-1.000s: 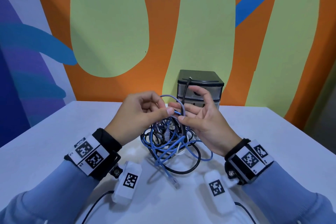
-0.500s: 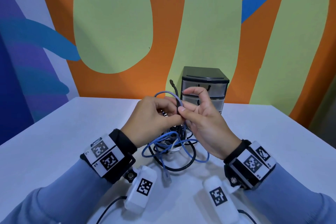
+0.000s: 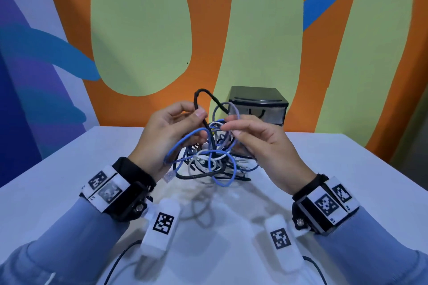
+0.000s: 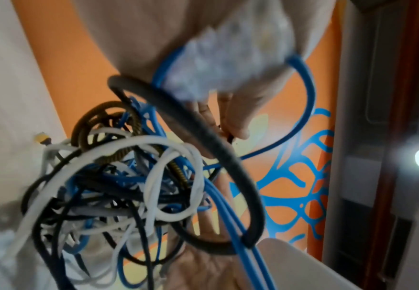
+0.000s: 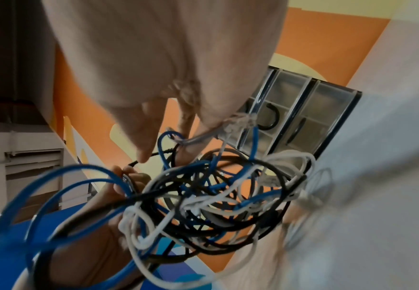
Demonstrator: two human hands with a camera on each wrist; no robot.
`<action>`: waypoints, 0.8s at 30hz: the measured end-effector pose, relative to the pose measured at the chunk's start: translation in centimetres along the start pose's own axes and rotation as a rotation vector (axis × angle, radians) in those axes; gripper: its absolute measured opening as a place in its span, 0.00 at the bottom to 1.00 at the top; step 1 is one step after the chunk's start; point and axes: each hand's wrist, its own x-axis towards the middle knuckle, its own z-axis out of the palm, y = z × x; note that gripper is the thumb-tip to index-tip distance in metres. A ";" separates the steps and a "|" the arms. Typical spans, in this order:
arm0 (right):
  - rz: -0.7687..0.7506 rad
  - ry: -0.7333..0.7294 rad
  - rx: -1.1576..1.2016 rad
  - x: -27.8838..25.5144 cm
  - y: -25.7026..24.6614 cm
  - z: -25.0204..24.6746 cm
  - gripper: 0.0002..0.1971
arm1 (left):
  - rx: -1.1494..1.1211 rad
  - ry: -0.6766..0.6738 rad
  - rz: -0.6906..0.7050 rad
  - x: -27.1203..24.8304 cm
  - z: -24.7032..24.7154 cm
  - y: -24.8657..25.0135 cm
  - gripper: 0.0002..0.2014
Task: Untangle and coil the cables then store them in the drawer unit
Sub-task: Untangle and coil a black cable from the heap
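Note:
A tangle of blue, white and black cables (image 3: pixel 209 157) hangs between both hands above the white table (image 3: pixel 58 183). My left hand (image 3: pixel 171 132) pinches a black cable (image 3: pixel 202 99) that arcs up above the fingers. My right hand (image 3: pixel 252 136) pinches a pale lilac-blue cable loop (image 3: pixel 228 109) at the top of the knot. The same knot fills the left wrist view as the cable tangle (image 4: pixel 129 196) and the right wrist view as the cable tangle (image 5: pixel 203 196). The black drawer unit (image 3: pixel 259 104) stands behind the hands by the wall, and the drawer unit (image 5: pixel 298 113) shows shut drawers.
A painted orange and green wall (image 3: pixel 254 30) closes off the table's far edge. Two white tagged boxes (image 3: pixel 162 227) (image 3: pixel 282 240) with black leads lie on the table below my wrists. Bare table stretches to the left and right of the tangle.
Both hands have drawn slightly apart. A black cable loop has been pulled up higher by the left hand. The tangle has lifted and spread wider between the hands.

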 end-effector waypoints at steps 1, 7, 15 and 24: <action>-0.016 -0.036 0.004 -0.1 -0.1 -0.1 0.10 | -0.048 0.017 -0.009 0.1 0.0 0.1 0.09; -0.132 -0.168 -0.127 -0.5 0.0 0.0 0.24 | -0.226 0.082 -0.013 0.5 -0.6 0.1 0.06; -0.128 -0.012 -0.341 -0.6 0.2 0.5 0.18 | -0.176 -0.120 0.063 -0.4 0.0 0.7 0.06; -0.095 0.277 -0.325 -0.2 0.7 0.1 0.22 | -0.096 0.036 0.016 0.4 -0.8 0.4 0.10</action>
